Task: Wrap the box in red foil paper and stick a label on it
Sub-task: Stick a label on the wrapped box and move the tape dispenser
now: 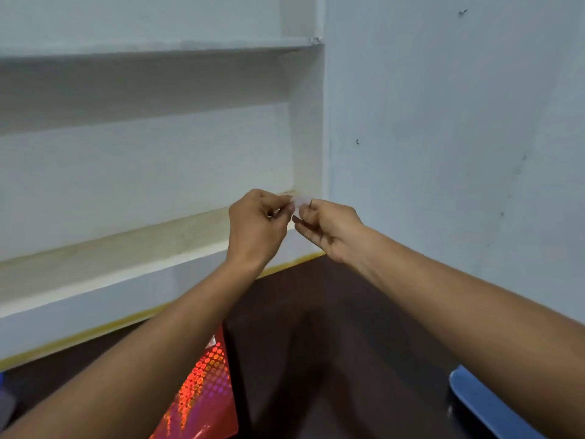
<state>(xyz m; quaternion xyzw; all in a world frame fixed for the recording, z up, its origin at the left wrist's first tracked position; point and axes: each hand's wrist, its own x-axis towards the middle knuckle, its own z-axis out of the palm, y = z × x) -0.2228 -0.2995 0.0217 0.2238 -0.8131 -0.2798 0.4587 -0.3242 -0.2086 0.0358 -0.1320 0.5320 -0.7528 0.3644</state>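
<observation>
Above the far desk [316, 296], the left hand [256, 226] and right hand [332, 229] are pinching a small white label [300, 202] between their fingers, likely needing slow peeling, while red foil paper [202, 394] is lying near left.

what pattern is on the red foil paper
Rows of small shiny dots, glinting orange and pink on the red foil paper; seen in the head view, low between the arms.

Ahead of my raised hands, the white shelf unit [152, 172] and wall [459, 128] block forward reach. Below, bare dark tabletop [316, 327] lies open between the red foil paper [205, 391] at left and a blue object [487, 403] at right.
</observation>
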